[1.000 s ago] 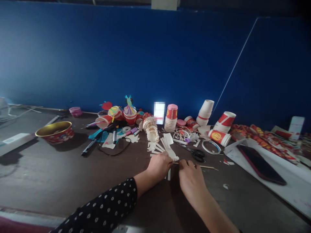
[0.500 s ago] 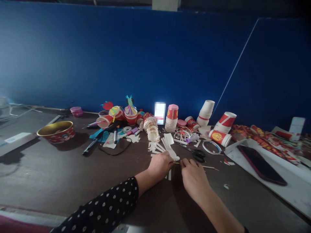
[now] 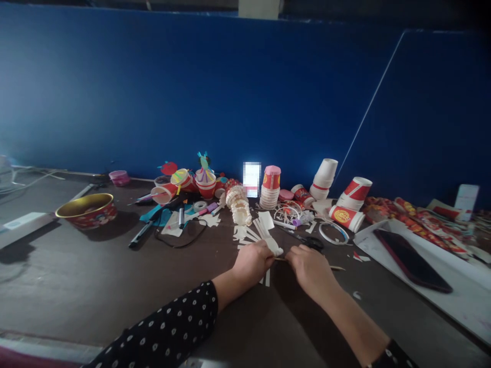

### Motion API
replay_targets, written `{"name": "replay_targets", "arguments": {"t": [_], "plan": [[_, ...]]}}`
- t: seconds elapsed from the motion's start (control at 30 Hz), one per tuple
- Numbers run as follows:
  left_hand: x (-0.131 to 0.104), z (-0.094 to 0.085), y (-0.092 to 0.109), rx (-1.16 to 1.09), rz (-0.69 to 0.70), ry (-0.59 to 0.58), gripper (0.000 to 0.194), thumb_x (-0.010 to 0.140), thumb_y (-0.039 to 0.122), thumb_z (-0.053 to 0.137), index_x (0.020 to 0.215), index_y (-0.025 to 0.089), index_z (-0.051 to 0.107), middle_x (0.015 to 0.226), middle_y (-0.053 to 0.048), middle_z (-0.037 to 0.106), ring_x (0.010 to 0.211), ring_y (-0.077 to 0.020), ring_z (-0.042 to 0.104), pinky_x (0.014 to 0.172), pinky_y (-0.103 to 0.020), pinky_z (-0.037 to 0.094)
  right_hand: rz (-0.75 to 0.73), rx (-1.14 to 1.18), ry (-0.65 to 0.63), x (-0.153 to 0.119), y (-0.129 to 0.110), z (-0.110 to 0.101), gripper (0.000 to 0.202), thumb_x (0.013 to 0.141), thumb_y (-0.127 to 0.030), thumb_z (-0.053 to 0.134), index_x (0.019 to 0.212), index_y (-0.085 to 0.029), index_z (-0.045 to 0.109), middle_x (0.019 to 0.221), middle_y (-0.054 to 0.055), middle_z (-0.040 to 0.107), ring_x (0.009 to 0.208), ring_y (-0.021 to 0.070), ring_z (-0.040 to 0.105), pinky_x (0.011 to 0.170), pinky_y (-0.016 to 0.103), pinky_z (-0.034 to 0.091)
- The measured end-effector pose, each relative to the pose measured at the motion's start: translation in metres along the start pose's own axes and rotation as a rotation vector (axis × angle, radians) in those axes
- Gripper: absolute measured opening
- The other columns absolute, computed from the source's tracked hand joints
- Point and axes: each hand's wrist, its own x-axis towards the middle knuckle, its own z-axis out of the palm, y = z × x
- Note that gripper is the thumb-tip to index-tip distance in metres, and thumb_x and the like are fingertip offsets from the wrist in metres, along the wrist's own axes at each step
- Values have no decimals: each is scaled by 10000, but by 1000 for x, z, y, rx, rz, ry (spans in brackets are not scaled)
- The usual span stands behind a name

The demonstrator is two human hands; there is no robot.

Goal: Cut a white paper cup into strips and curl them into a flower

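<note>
White tray edge (image 3: 447, 307) clear of hands (image 3: 311, 268)

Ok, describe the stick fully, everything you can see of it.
The stick is thin, pale tan and looks wooden. It lies nearly level across the view, tilting slightly down to the right. The left hand hides its left end; a short stretch shows between the hands; the right hand covers more, and the right end juts out past it, narrowing to a tip. Both hands hold it. White paper meets it by the left hand; whether it is wrapped on, I can't tell.
</note>
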Motion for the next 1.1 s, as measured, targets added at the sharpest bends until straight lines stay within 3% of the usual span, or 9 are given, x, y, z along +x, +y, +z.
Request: {"name": "replay_targets", "arguments": {"t": [0.47,0.63,0.7,0.8,0.97,1.1], "plan": [[0,-1,-2,-11,21,1,178,818,209,537,707,181,673,811,-29,619,781,-158,581,643,-211,401,113,-51,-90,-11,39,-12,262,823,-67,456,701,-194,650,767,41,641,766,163,565,602,260,330],[-2,-2,-2,-2,24,9,193,819,213,520,714,177,678,798,-37,617,767,-162,584,649,-218,409,135,93,7,-3,28,-5,196,840,-149,479,895,-222,653,891,26,646,843,173,591,646,253,381],[-2,-2,-2,-14,14,6,180,812,200,520,740,180,684,803,-35,620,776,-165,587,662,-220,416,63,248,112,2,18,0,238,839,-141,480,1000,-220,637,959,34,641,904,175,576,728,254,401],[-2,-2,-2,-20,-12,-3,177,794,167,514,782,184,690,822,-35,625,781,-167,591,675,-227,424,-76,386,164,10,5,8,292,845,-133,476,1084,-231,613,1012,42,617,917,169,558,764,248,410],[-2,-1,-3,-58,-14,0,180,787,157,503,806,182,681,859,-36,633,806,-168,593,692,-230,431,-134,408,157,18,0,17,201,857,-153,487,869,-211,680,899,47,624,831,168,556,724,254,412],[-3,2,-5,-69,-14,38,160,774,169,510,811,178,665,842,-39,630,791,-173,588,674,-240,428,-141,446,161,18,3,19,209,862,-155,478,862,-202,682,868,46,631,806,166,561,710,256,418]]}}
